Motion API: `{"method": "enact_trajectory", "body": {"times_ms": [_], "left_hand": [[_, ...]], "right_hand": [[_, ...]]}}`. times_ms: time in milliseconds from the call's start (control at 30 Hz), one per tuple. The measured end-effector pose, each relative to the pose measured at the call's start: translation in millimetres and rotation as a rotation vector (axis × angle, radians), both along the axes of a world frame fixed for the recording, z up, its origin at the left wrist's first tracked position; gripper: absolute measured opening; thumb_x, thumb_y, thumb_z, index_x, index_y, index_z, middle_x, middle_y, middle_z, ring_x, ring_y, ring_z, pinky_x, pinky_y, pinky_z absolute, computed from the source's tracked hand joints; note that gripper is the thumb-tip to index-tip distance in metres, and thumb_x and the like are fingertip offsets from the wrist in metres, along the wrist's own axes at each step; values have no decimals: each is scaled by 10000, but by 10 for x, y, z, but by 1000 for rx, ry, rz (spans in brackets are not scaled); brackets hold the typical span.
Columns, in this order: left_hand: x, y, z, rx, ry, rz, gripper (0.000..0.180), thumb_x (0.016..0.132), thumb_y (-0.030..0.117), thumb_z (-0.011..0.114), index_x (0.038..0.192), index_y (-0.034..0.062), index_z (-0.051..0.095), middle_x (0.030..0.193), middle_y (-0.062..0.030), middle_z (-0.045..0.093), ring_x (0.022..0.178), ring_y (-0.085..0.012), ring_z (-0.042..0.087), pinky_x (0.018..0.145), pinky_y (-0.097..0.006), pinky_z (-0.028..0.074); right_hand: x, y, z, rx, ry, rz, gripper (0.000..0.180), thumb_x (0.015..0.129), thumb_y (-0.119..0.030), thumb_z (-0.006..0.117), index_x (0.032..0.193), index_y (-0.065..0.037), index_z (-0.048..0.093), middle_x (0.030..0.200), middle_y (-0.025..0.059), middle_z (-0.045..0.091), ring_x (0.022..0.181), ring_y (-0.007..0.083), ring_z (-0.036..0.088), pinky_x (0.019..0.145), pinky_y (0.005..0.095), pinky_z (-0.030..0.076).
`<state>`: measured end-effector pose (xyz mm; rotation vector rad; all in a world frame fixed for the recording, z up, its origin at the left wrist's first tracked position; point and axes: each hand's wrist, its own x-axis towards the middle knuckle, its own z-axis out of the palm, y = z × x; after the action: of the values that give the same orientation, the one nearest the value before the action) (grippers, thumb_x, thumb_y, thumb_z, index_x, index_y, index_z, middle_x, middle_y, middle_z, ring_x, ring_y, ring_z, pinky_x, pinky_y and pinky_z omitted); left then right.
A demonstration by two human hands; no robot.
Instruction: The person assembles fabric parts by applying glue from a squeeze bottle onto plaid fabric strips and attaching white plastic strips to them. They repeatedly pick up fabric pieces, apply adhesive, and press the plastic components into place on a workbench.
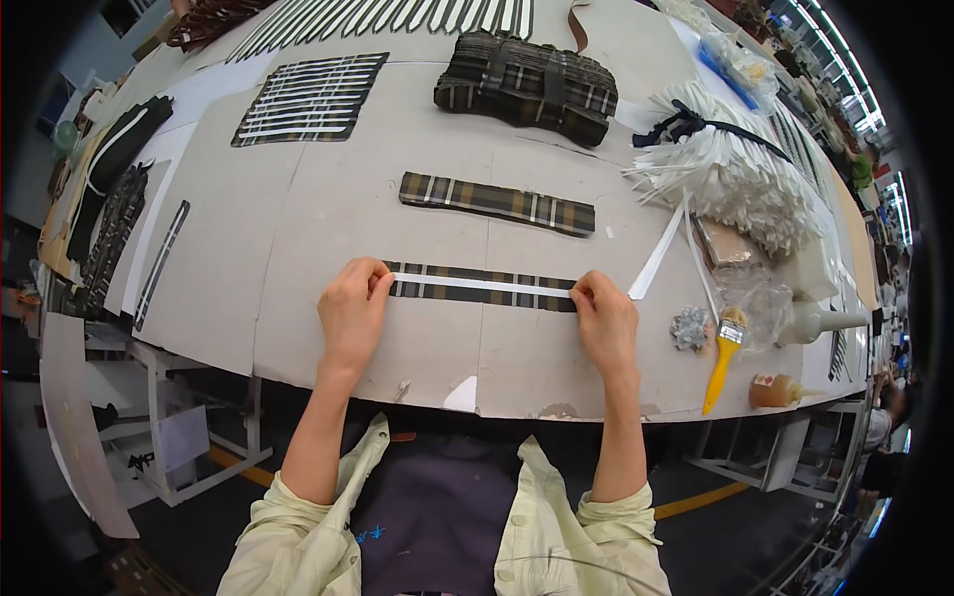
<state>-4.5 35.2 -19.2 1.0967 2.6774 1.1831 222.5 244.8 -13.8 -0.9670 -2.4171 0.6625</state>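
Note:
A dark plaid fabric strip (447, 294) lies flat on the table in front of me, with a narrow white strip (477, 286) running lengthwise along it. At the left end, my left hand (353, 310) pinches the white strip between thumb and fingers. My right hand (605, 320) pinches its right end in the same way. The white strip is stretched straight between both hands. Just beyond lies a short stack of plaid strips (497, 205). Farther back rests a thick tied bundle of plaid fabric (527, 87).
To the right are a large bundle of white strips (730, 169) tied in dark cloth, a yellow-handled brush (724, 360), a white squeeze bottle (820, 323) and an amber bottle (777, 390). Plaid pieces with white strips (311, 99) lie back left. The table edge (427, 405) runs before me.

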Motion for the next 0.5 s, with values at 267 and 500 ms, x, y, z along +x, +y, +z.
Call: {"method": "enact_trajectory", "body": {"times_ms": [267, 500], "left_hand": [[9, -12, -3, -4, 34, -21, 71, 871, 90, 676, 854, 42, 626, 819, -67, 642, 679, -246, 609, 624, -362, 472], [1, -26, -11, -25, 88, -41, 107, 877, 121, 682, 872, 55, 598, 811, -74, 627, 705, -286, 625, 636, -392, 479]], "right_hand": [[15, 40, -12, 19, -70, 44, 83, 878, -46, 620, 840, -42, 546, 827, 103, 647, 734, 353, 625, 635, 434, 460], [35, 53, -35, 73, -107, 60, 98, 880, -73, 638, 898, -51, 544, 862, 102, 657, 736, 346, 631, 637, 439, 461]]}}
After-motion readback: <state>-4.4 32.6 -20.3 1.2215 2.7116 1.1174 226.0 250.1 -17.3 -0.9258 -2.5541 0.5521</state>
